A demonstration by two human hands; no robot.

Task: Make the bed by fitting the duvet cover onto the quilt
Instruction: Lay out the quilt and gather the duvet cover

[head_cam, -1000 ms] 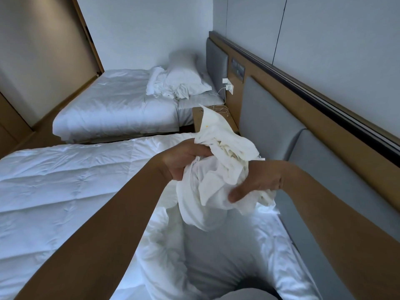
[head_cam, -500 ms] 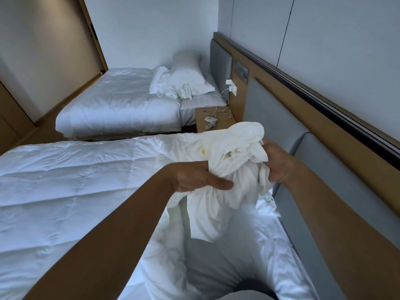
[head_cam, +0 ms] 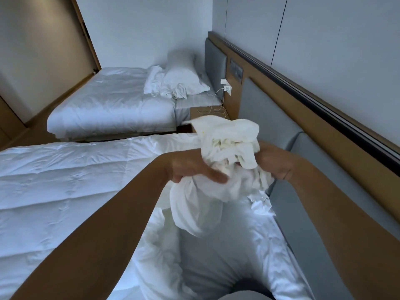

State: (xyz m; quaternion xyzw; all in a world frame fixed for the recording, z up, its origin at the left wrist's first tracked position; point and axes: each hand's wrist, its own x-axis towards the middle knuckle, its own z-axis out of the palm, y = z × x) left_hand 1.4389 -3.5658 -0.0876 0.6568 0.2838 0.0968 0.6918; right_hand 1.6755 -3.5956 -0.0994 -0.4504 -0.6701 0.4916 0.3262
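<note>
Both hands hold a bunched wad of white fabric, judged to be the duvet cover (head_cam: pixel 225 161), up over the head end of the near bed (head_cam: pixel 270 269), close to the grey padded headboard (head_cam: pixel 270 118). The left hand (head_cam: pixel 190 169) grips the bundle from its side with thumb stretched across the cloth; the right hand (head_cam: pixel 275 163) clutches it from the headboard side, its fingers mostly hidden in folds. A twisted tail of cloth hangs from the bundle toward the mattress. The quilt (head_cam: pixel 65 180) lies spread on the same bed, away from the headboard, with one part rumpled below the bundle.

The main risk, as I judge it, is that the cover stays twisted: bunched like this, its corners and opening cannot be told apart, so it could go on the quilt skewed or inside out. The hanging tail might also snag the rumpled quilt edge.

Room is tight at the headboard side. Away from the headboard the quilt's surface offers open space for spreading. The far bed (head_cam: pixel 112 109) and the small nightstand (head_cam: pixel 207 111) beside the headboard stand apart.
</note>
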